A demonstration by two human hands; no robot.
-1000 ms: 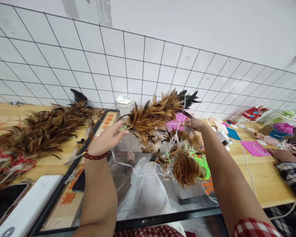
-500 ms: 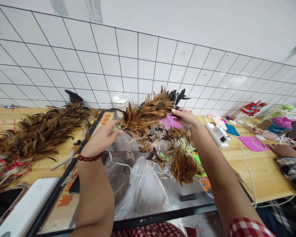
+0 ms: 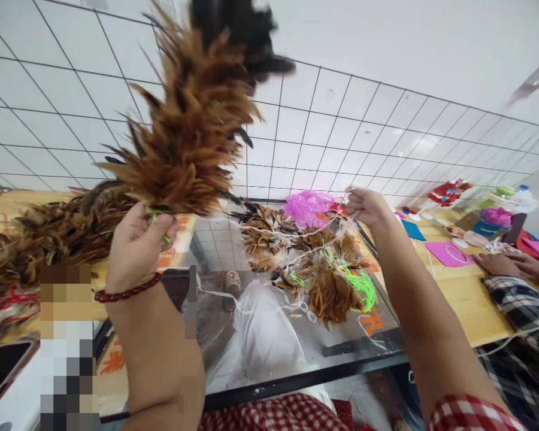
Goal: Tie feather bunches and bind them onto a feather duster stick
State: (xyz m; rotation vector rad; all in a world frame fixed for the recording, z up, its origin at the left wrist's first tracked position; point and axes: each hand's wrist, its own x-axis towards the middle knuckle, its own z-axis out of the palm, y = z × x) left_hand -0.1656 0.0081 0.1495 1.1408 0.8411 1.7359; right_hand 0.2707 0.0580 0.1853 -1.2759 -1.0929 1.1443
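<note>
A long bundle of brown feathers (image 3: 184, 137) with a black feather tip (image 3: 238, 36) rises tilted in front of me, its upper end blurred. My left hand (image 3: 137, 239) is closed around its lower end, where bright green cord shows at the fingers. To the right, my right hand (image 3: 368, 206) is raised with its fingers pinched together. Thin pale strands run near those fingers, but I cannot tell what they hold. Beside it lies a crumpled pink plastic bag (image 3: 309, 208). Smaller brown feather bunches (image 3: 332, 293) with green cord (image 3: 362, 287) lie on the glass tabletop below.
More feather bundles (image 3: 67, 233) lie on the wooden table at left. A dark wire grid (image 3: 291, 129) stands behind. At right are a magenta sheet (image 3: 447, 254), a white cable (image 3: 503, 347) and another person's hands (image 3: 498, 264). A pixelated patch hides part of the lower left.
The feather bundle has swung up and left in my left hand, from lying nearly level. My right hand has let go of its black-tipped end and moved right, fingers closing.
</note>
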